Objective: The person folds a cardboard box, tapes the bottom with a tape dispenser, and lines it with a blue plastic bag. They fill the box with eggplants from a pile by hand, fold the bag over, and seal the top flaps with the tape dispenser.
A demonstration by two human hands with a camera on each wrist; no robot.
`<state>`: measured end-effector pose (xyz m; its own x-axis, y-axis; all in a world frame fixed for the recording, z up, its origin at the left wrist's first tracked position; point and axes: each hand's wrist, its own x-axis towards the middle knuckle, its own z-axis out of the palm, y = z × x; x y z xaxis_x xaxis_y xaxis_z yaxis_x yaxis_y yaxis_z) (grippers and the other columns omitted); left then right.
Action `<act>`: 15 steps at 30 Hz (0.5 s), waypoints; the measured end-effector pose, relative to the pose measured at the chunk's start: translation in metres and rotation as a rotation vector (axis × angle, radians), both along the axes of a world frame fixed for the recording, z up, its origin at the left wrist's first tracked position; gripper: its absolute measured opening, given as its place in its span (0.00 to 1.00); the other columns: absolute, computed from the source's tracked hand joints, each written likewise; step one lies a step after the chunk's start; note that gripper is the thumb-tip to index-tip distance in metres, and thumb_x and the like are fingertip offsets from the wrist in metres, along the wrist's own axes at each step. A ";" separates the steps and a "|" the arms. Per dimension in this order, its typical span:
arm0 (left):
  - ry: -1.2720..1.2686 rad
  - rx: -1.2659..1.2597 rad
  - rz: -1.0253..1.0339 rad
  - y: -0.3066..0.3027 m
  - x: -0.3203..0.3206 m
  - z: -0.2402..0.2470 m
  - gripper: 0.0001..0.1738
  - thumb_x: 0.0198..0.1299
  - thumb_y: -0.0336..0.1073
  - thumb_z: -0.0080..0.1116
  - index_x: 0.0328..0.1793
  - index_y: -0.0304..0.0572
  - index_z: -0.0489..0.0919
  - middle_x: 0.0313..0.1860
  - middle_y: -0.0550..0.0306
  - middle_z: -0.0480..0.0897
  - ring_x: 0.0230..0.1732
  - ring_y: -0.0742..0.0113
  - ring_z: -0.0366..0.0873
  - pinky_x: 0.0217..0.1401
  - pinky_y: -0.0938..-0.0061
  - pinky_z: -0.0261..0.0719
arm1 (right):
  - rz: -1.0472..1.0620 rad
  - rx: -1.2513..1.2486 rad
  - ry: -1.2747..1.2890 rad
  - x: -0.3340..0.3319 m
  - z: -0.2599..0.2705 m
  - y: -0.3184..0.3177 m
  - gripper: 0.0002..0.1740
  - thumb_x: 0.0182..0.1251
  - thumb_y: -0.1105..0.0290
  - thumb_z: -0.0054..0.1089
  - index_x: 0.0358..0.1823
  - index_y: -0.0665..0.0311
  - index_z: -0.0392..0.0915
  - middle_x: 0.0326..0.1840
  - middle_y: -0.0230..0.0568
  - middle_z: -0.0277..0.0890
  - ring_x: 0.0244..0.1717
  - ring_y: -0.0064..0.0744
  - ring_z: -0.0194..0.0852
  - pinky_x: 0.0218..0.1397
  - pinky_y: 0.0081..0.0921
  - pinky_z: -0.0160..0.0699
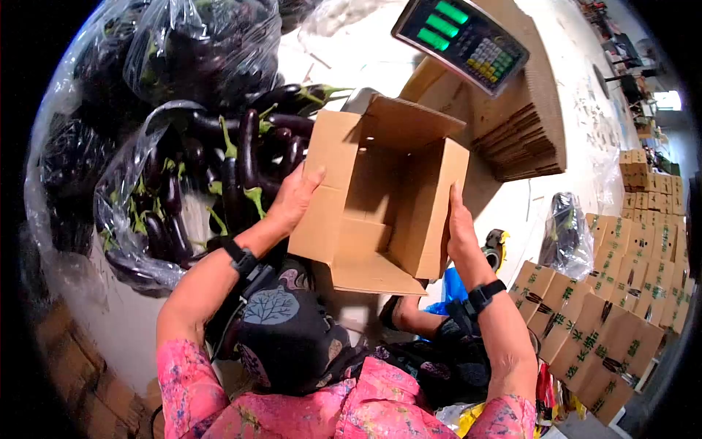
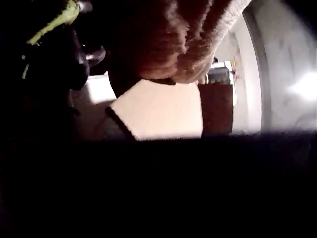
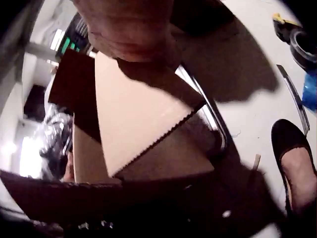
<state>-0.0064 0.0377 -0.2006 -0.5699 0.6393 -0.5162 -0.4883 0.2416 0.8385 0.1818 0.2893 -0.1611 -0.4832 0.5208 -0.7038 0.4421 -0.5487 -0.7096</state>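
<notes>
An empty cardboard box [image 1: 365, 235] with its top flaps spread stands tilted toward me in the middle of the head view. My left hand [image 1: 295, 197] grips its left flap, the thumb lying on the cardboard and the other fingers hidden behind. On the opposite side my right hand [image 1: 461, 228] holds the right flap, thumb pointing up along its edge. The right wrist view shows a flap [image 3: 143, 109] below that hand; in the left wrist view a pale flap [image 2: 163, 111] extends under the left hand.
Loose eggplants [image 1: 248, 150] and a plastic bag of eggplants [image 1: 172, 212] lie left of the box. A lit digital scale display [image 1: 462, 44] stands beyond it, beside stacked flat cardboard [image 1: 523, 139]. Closed cartons [image 1: 585, 329] are stacked at right. A yellow-black tape dispenser [image 1: 496, 245] lies nearby.
</notes>
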 end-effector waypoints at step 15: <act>0.306 -0.439 -0.380 0.011 -0.014 -0.029 0.33 0.75 0.59 0.34 0.64 0.39 0.74 0.62 0.41 0.77 0.61 0.48 0.74 0.67 0.61 0.68 | 0.753 0.242 -0.433 0.000 -0.046 0.071 0.43 0.70 0.30 0.38 0.53 0.65 0.81 0.43 0.44 0.84 0.42 0.36 0.81 0.50 0.35 0.79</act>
<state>-0.0204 0.0485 -0.2293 -0.5085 0.5919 -0.6253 -0.0564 0.7018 0.7101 0.1823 0.3605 -0.2067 -0.4739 0.3311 -0.8160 0.8797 0.1368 -0.4554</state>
